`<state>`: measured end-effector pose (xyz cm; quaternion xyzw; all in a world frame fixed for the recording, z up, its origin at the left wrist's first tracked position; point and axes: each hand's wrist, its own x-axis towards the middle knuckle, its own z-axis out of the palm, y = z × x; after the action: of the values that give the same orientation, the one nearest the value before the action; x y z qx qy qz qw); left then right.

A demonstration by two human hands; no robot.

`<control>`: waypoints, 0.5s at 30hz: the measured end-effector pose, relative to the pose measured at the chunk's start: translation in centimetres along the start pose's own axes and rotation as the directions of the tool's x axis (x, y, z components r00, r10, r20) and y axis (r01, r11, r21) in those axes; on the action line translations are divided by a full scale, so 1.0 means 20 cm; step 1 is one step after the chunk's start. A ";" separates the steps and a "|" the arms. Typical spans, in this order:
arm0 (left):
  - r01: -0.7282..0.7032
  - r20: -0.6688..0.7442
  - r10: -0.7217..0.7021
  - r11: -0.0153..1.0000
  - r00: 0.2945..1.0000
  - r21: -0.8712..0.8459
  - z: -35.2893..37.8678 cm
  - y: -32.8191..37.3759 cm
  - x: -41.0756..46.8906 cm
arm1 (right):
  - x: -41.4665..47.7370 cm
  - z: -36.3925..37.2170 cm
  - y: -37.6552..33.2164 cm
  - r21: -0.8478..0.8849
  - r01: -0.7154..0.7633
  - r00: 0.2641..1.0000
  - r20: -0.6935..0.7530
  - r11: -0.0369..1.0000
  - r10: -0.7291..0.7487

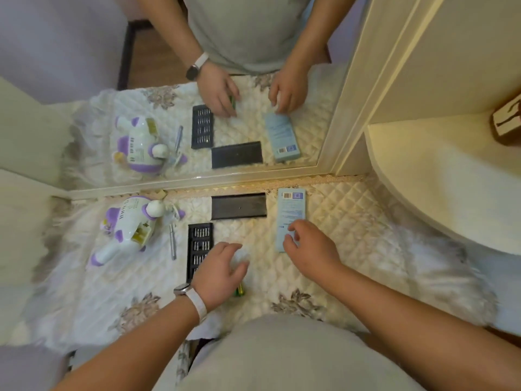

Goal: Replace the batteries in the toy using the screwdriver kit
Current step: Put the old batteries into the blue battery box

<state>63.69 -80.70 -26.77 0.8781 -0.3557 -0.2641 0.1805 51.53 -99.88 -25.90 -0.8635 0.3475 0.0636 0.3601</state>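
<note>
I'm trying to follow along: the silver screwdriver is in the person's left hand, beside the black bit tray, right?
Not quite. The head view shows the silver screwdriver lying loose on the quilted cloth, not in the left hand. It is beside the black bit tray, as you said.

quilted cloth (352, 221) | toy (127, 224) | screwdriver (172, 244) | bit tray (198, 244) | black lid (239, 206) | blue box (290, 210)

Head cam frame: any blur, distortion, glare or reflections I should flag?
Head view: wide-angle distortion tilts the cream mirror frame; the quilted cream cloth smears into blur toward both side edges; the centre is sharper, the black screwdriver-bit tray and pale blue cardboard box read clearly; the reflection doubles every item; light is soft and warm, no hard glare.
</note>
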 end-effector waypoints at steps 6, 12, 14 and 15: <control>-0.004 0.122 -0.006 0.997 0.993 0.081 -0.02 -0.14 -0.15 | -0.17 0.21 -0.15 -0.011 0.122 0.967 0.228 0.992 -0.117; -0.085 0.200 0.056 0.986 0.978 0.140 -0.01 -0.27 -0.17 | -0.20 0.46 -0.22 -0.057 0.127 0.938 0.332 0.990 -0.101; -0.086 0.231 0.049 0.984 0.972 0.156 0.00 -0.30 -0.18 | -0.20 0.52 -0.24 -0.089 0.146 0.926 0.363 0.985 -0.105; -0.086 0.240 0.044 0.983 0.970 0.165 0.00 -0.31 -0.19 | -0.20 0.55 -0.25 -0.105 0.149 0.924 0.368 0.983 -0.101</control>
<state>64.66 -73.70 -28.75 0.8408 -0.4250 -0.3282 0.0682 53.41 -87.91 -29.59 -0.8792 0.2146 0.2209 0.3636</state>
